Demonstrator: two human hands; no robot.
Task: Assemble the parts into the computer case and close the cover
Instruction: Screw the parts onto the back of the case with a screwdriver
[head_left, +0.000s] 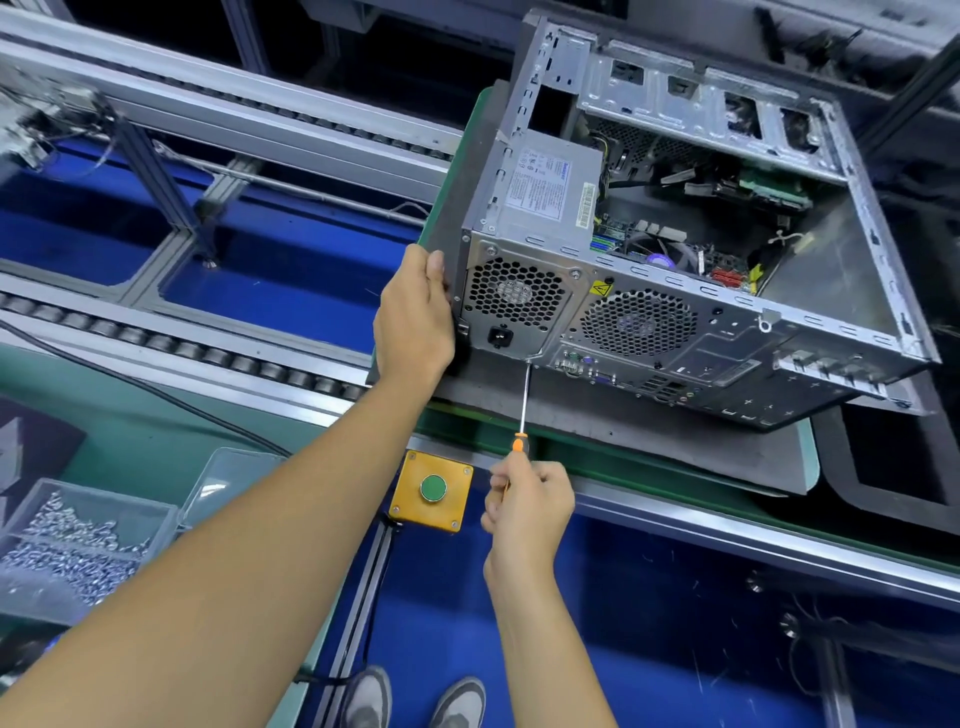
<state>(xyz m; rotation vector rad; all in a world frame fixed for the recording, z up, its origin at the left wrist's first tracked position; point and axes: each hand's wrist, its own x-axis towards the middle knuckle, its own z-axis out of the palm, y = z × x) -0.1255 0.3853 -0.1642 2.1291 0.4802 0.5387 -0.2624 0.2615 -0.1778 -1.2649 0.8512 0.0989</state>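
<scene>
An open grey computer case (857, 249) lies on its side on a dark mat, rear panel toward me, with no cover on top. The power supply (545, 192) sits in its near left corner, with the motherboard and cables visible deeper inside. My left hand (415, 317) grips the case's left rear corner, fingers wrapped around the edge. My right hand (527, 506) holds the orange handle of a screwdriver (523, 400). Its tip touches the lower right corner of the power supply's rear plate, below the power socket (500, 338).
A yellow box with a green button (434, 489) is mounted on the rail just left of my right hand. A clear tray of silver screws (78, 545) stands at the lower left. Roller conveyor rails (208, 353) run along the left. The green pallet's edge (597, 457) lies under the mat.
</scene>
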